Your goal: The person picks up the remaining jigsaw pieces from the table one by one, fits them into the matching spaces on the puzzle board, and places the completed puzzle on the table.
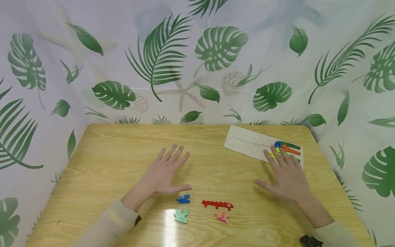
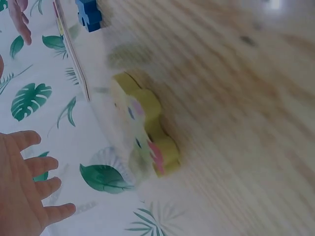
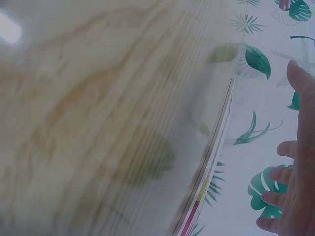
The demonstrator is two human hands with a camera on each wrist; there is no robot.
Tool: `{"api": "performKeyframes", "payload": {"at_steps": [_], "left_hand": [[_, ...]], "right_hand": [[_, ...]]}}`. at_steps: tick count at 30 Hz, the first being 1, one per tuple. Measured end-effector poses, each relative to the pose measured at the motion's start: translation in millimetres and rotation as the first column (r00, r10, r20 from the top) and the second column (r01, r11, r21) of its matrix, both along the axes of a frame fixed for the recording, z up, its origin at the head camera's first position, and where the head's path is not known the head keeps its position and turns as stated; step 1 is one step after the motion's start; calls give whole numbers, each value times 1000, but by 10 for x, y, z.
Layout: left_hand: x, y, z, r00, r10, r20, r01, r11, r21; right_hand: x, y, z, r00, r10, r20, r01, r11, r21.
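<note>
My left hand (image 1: 165,173) is held over the table with fingers spread and nothing in it. Near its thumb lies a blue puzzle piece (image 1: 184,199), with a light green puzzle piece (image 1: 181,216) below that. In the left wrist view a wavy yellow-sided piece (image 2: 147,125) lies on the wood; which head-view piece it is, I cannot tell. My right hand (image 1: 288,178) is also spread and holds nothing. Its fingers overlap, in the head view, the pale wooden board (image 1: 247,140) and partly hide its coloured pieces (image 1: 290,149). Between the hands are a red caterpillar-like piece (image 1: 217,204) and a pink-orange puzzle piece (image 1: 223,216).
The wooden table (image 1: 123,144) reaches back to a white curtain (image 1: 172,113) printed with green leaves, which also hangs along both sides. The pale board lies at a slant near the back right edge. A bright reflection shows on the tabletop near the front.
</note>
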State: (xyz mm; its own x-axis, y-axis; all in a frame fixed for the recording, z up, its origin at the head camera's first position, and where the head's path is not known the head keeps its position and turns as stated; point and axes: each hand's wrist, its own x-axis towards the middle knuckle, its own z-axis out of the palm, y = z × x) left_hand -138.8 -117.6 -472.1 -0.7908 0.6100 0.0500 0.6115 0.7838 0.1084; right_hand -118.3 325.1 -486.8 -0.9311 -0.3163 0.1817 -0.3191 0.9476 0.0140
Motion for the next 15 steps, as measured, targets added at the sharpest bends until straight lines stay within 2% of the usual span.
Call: {"api": "performKeyframes", "payload": {"at_steps": [7, 15], "left_hand": [[-97, 235, 31, 997, -39, 66, 41, 999, -23], [-216, 514, 6, 992, -91, 82, 94, 995, -38]], "right_hand": [[-25, 135, 3, 1000, -1, 16, 1, 1000, 0], [-97, 281, -66, 1000, 17, 17, -17, 1000, 15]]}}
